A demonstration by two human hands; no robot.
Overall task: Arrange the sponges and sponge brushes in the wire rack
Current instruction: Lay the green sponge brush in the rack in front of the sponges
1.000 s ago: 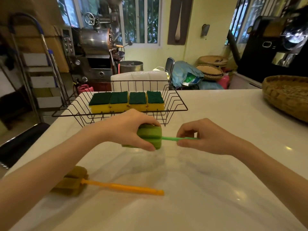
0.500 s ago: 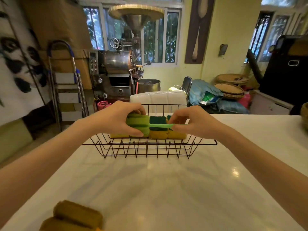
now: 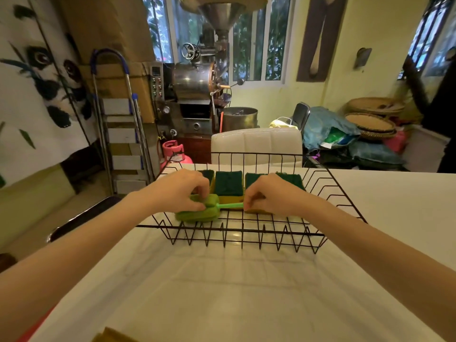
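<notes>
Green brush (image 3: 197, 213) lowered into rack (image 3: 246, 234) (both hands (image 3: 183, 187) pinching).

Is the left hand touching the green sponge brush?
Touching. The head view shows the left hand with its fingers pressed on the green sponge brush head inside the wire rack.

White table (image 3: 246, 292) in foreground. Behind it: white chair (image 3: 256, 141), steel roaster (image 3: 195, 82), pink gas cylinder (image 3: 174, 154), stepladder (image 3: 121, 124) at left, stacked woven trays (image 3: 372, 122) at right, panda mural (image 3: 44, 77).
</notes>
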